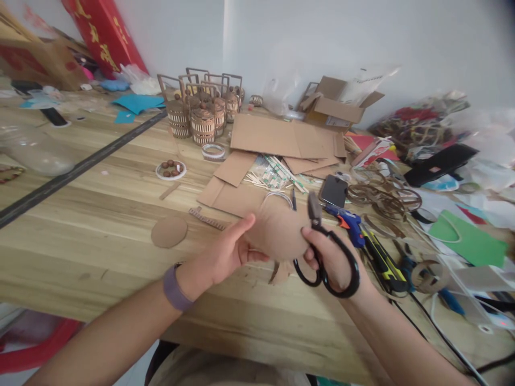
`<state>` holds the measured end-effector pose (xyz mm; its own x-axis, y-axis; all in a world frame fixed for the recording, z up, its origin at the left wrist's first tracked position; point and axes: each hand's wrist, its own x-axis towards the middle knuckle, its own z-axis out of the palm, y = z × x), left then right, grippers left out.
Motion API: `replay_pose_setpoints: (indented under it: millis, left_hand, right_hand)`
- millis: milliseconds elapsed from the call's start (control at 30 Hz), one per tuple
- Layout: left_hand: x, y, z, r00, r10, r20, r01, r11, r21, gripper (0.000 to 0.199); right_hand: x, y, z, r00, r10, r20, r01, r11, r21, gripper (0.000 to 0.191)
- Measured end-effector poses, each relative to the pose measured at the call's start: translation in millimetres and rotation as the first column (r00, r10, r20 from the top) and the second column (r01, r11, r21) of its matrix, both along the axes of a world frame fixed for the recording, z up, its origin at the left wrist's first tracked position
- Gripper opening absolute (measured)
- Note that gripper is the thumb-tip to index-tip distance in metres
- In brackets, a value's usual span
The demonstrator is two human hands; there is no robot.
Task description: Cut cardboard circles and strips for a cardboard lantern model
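Note:
A round cardboard piece (285, 233), blurred at its edges, is held up over the front of the table. My left hand (225, 249) grips its left side, thumb on top and fingers curled below. Black-handled scissors (341, 268) hang in my right hand (332, 254), blades pointing away from me. The right thumb and fingertips also pinch the right edge of the cardboard. On the tabletop to the left lies another cardboard disc (169, 232). Beneath my hands are some small cardboard scraps (281, 272), partly hidden.
Cardboard sheets (265, 134) lie behind my hands with small wooden sticks (281, 169). Woven lidded baskets (203, 126) stand at the back left. On the right are a phone (333, 191), a blue glue gun (348, 222), a yellow utility knife (384, 260) and coiled strips (382, 195).

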<state>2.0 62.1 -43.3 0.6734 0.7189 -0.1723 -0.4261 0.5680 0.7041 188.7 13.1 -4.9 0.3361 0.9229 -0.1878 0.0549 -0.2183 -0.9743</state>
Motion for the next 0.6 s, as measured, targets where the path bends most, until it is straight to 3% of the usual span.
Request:
replay_pose_setpoints:
  millis: [67, 133, 200, 300, 467, 600]
  left_hand:
    - [3, 1, -3.3, 0.999, -0.013, 0.046, 0.012, 0.999, 0.036, 0.067]
    - [5, -2, -6.6, 0.998, -0.043, 0.043, 0.037, 0.99, 0.135, 0.068]
    - [5, -7, -8.4, 0.997, -0.057, -0.045, 0.067, 0.962, 0.264, 0.063]
    - [3, -15, -5.3, 0.965, 0.02, -0.261, 0.087, 0.915, 0.395, 0.061]
    - [1, -18, 4.8, 0.875, 0.18, -0.449, -0.036, 0.95, 0.311, 0.052]
    - [3, -14, 1.4, 0.873, 0.315, -0.373, -0.239, 0.942, 0.237, 0.045]
  right_hand:
    - [0, 5, -0.5, 0.993, -0.113, -0.032, 0.116, 0.988, 0.104, 0.048]
    - [-5, 6, -0.9, 0.988, -0.143, -0.051, 0.149, 0.978, 0.143, 0.047]
    - [-15, 4, -1.6, 0.992, -0.111, -0.061, 0.118, 0.985, 0.13, 0.046]
    - [-35, -1, -4.0, 0.995, -0.05, -0.089, 0.057, 0.995, 0.076, 0.049]
    - [-47, -5, -12.4, 0.995, 0.025, -0.095, -0.022, 0.999, 0.033, 0.056]
    - [-38, -8, -22.3, 0.995, 0.069, -0.078, -0.061, 0.994, 0.091, 0.06]
